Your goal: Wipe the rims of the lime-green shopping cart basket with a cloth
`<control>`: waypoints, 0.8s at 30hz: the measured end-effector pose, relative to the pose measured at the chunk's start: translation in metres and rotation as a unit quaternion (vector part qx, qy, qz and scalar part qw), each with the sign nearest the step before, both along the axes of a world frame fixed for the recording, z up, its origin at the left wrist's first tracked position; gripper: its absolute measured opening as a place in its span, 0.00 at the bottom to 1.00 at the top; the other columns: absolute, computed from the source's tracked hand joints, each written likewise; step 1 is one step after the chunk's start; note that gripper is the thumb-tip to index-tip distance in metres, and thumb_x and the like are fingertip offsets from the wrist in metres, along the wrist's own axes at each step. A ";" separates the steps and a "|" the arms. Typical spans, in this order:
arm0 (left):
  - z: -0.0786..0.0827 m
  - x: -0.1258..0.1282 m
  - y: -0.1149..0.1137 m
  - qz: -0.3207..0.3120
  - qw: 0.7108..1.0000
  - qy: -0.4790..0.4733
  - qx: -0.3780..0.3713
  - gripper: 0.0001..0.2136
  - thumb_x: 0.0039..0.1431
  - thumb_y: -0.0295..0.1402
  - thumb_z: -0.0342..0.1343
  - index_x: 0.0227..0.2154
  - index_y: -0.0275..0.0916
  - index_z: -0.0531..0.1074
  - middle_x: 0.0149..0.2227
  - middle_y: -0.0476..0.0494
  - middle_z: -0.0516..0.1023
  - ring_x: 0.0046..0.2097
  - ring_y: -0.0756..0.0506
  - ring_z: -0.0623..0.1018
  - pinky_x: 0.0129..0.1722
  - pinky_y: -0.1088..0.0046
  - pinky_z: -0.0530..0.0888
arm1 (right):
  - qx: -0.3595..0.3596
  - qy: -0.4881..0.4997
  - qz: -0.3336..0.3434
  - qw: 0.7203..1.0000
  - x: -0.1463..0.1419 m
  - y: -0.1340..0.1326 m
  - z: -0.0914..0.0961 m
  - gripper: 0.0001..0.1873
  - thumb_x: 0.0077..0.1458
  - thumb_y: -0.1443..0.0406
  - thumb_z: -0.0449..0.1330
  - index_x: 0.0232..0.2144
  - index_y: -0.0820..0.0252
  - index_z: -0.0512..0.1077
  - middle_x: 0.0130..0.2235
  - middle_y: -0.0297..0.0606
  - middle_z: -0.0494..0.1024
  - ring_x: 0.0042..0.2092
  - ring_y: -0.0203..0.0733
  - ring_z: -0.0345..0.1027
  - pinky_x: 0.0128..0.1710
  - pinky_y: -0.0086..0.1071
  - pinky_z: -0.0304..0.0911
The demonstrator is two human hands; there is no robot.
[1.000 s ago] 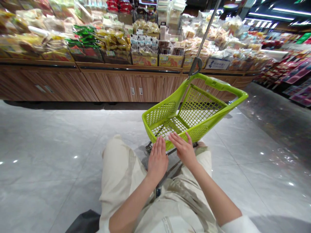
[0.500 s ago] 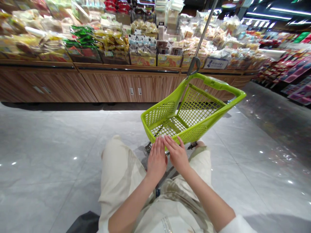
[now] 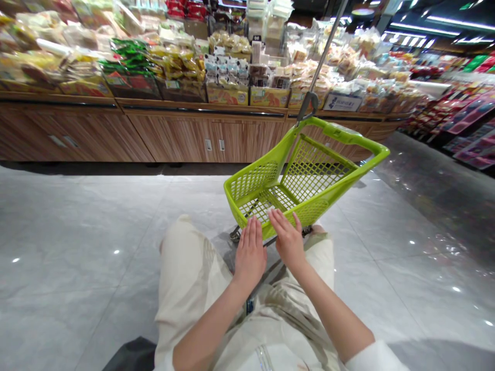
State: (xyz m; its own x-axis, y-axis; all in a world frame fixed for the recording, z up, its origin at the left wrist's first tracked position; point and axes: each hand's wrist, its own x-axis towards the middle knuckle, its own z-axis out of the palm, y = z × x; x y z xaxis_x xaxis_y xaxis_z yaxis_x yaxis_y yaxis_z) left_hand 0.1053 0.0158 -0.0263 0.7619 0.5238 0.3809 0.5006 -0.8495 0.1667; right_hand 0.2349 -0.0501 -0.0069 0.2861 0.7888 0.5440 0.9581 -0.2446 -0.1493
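Observation:
A lime-green shopping basket cart [image 3: 253, 172] with lattice walls stands tilted in front of my knees. My left hand [image 3: 250, 252] lies with straight fingers at its near rim; whether they touch the rim is hard to tell. My right hand [image 3: 288, 239] is a little further right over the same rim, thumb side apart from the other fingers. Under its fingertips a small white scrap [image 3: 269, 210] shows, perhaps tissue; most of it is covered by the fingers. The basket's mesh floor is visible.
Behind the cart runs a wooden cabinet display [image 3: 178, 136] loaded with packaged snacks. A grey pole [image 3: 327, 49] rises from the cart's far corner. My legs [image 3: 185, 268] flank its near end. More shelves [image 3: 469, 118] stand right, beyond a grey tiled floor [image 3: 69, 226].
My right hand has slid right and slightly up along the rim, and the white scrap moved with it. A gap has opened between my hands. My left hand stays almost in place.

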 end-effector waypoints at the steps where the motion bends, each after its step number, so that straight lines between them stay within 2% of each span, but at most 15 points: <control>1: -0.001 0.000 0.000 0.002 1.000 0.000 0.002 0.37 0.59 0.27 0.50 0.68 0.24 0.41 0.71 0.28 0.47 0.72 0.38 0.46 0.69 0.55 0.56 | -0.011 -0.005 0.030 0.999 -0.007 0.001 0.000 0.39 0.51 0.79 0.46 0.65 0.56 0.59 0.64 0.39 0.66 0.66 0.39 0.57 0.70 0.44 0.33; 3: -0.001 0.000 0.001 0.002 1.000 0.001 0.003 0.37 0.59 0.26 0.50 0.68 0.24 0.41 0.71 0.28 0.47 0.72 0.38 0.46 0.69 0.55 0.56 | -0.027 -0.018 0.073 0.997 -0.006 0.000 0.002 0.39 0.51 0.79 0.46 0.64 0.55 0.60 0.64 0.38 0.67 0.66 0.38 0.58 0.70 0.44 0.30; 5: 0.000 -0.001 0.002 -0.003 1.000 0.004 0.003 0.37 0.59 0.27 0.50 0.68 0.25 0.40 0.71 0.29 0.46 0.72 0.38 0.46 0.68 0.56 0.56 | -0.026 -0.029 0.070 0.997 0.016 -0.006 0.006 0.39 0.50 0.80 0.47 0.63 0.53 0.61 0.63 0.37 0.69 0.65 0.38 0.60 0.70 0.46 0.28; 8: 0.001 -0.002 0.001 -0.008 1.000 0.003 0.004 0.37 0.60 0.29 0.50 0.68 0.24 0.39 0.71 0.29 0.44 0.72 0.38 0.45 0.68 0.57 0.56 | 0.004 -0.019 -0.022 1.000 0.063 -0.016 0.009 0.38 0.49 0.79 0.47 0.61 0.52 0.64 0.61 0.37 0.71 0.64 0.41 0.62 0.69 0.51 0.31; 10: 0.002 -0.002 0.000 -0.006 1.000 -0.001 0.004 0.39 0.60 0.29 0.50 0.69 0.25 0.37 0.71 0.29 0.44 0.72 0.38 0.44 0.68 0.56 0.57 | 0.027 0.000 -0.093 0.995 0.082 -0.019 0.010 0.38 0.48 0.79 0.48 0.60 0.53 0.65 0.61 0.39 0.71 0.63 0.44 0.63 0.68 0.53 0.34; 11: 0.002 -0.002 -0.001 -0.006 1.000 -0.003 0.003 0.39 0.60 0.30 0.51 0.69 0.25 0.36 0.71 0.28 0.44 0.72 0.38 0.44 0.68 0.56 0.57 | 0.035 0.007 -0.115 0.993 0.083 -0.019 0.009 0.38 0.48 0.79 0.48 0.61 0.53 0.65 0.61 0.39 0.71 0.63 0.44 0.63 0.68 0.53 0.36; 13: 0.002 -0.001 -0.001 -0.005 1.000 -0.005 0.000 0.39 0.60 0.30 0.50 0.69 0.25 0.36 0.71 0.28 0.44 0.72 0.37 0.45 0.68 0.56 0.57 | 0.034 0.014 -0.119 0.992 0.067 -0.016 0.007 0.39 0.47 0.79 0.48 0.62 0.53 0.63 0.62 0.40 0.69 0.64 0.44 0.62 0.68 0.52 0.38; 17: 0.000 0.000 -0.001 -0.006 1.000 -0.001 -0.004 0.39 0.59 0.28 0.50 0.69 0.25 0.37 0.71 0.29 0.45 0.72 0.37 0.45 0.69 0.55 0.55 | -0.004 0.002 -0.004 1.000 0.003 -0.003 -0.001 0.41 0.48 0.80 0.47 0.64 0.56 0.59 0.64 0.39 0.66 0.66 0.39 0.58 0.69 0.45 0.36; 19: -0.001 0.000 0.000 -0.005 1.000 0.004 -0.002 0.39 0.58 0.27 0.50 0.69 0.25 0.38 0.71 0.29 0.45 0.72 0.38 0.45 0.69 0.55 0.55 | -0.018 -0.008 0.051 0.999 -0.014 -0.001 -0.002 0.40 0.49 0.80 0.47 0.64 0.56 0.60 0.64 0.38 0.66 0.66 0.38 0.57 0.70 0.43 0.33; 21: 0.000 0.000 0.001 -0.005 1.000 0.006 -0.001 0.39 0.58 0.27 0.50 0.69 0.25 0.38 0.71 0.30 0.46 0.72 0.38 0.45 0.69 0.56 0.55 | -0.021 -0.016 0.069 0.997 -0.006 -0.004 -0.001 0.39 0.50 0.80 0.47 0.63 0.54 0.61 0.64 0.37 0.67 0.66 0.37 0.58 0.70 0.44 0.30; 24: 0.002 -0.001 0.001 -0.008 1.000 0.005 -0.001 0.37 0.60 0.28 0.49 0.69 0.25 0.38 0.71 0.30 0.45 0.72 0.38 0.46 0.68 0.57 0.56 | 0.003 -0.018 0.006 1.000 0.040 -0.012 0.003 0.38 0.50 0.80 0.47 0.62 0.52 0.63 0.62 0.36 0.70 0.64 0.39 0.61 0.70 0.48 0.31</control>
